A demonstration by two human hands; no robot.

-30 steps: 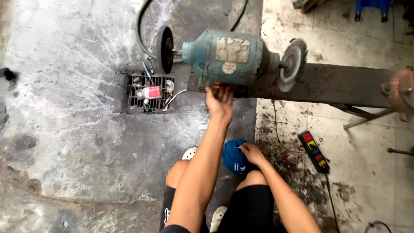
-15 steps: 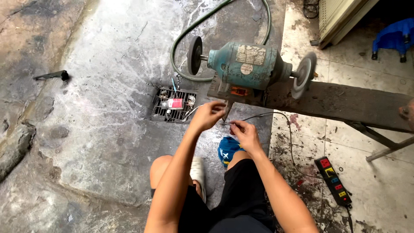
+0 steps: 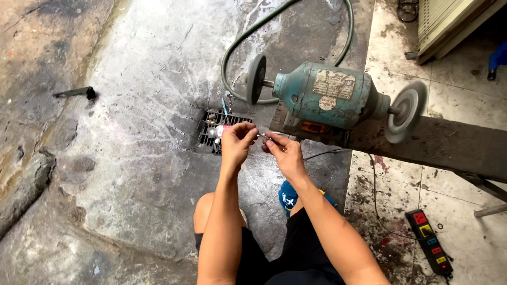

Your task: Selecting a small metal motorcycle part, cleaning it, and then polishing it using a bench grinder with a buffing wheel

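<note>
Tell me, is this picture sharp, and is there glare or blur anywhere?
Head view: even daylight, soft shadows, no harsh glare, though the wet concrete floor has a pale sheen. The left hand and right hand look sharp; the thin piece pinched between them is too small to identify. The grinder is clear; its right wheel looks slightly smeared.

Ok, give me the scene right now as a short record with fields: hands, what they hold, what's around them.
left hand: fingers pinched on one end of a thin wire
right hand: pinches the other end of the thin wire
machine: teal bench grinder on a dark plank, just beyond the hands
floor drain: beside the left hand, litter in it
hose: green, loops behind the grinder
power strip: on tiles, at right
</note>
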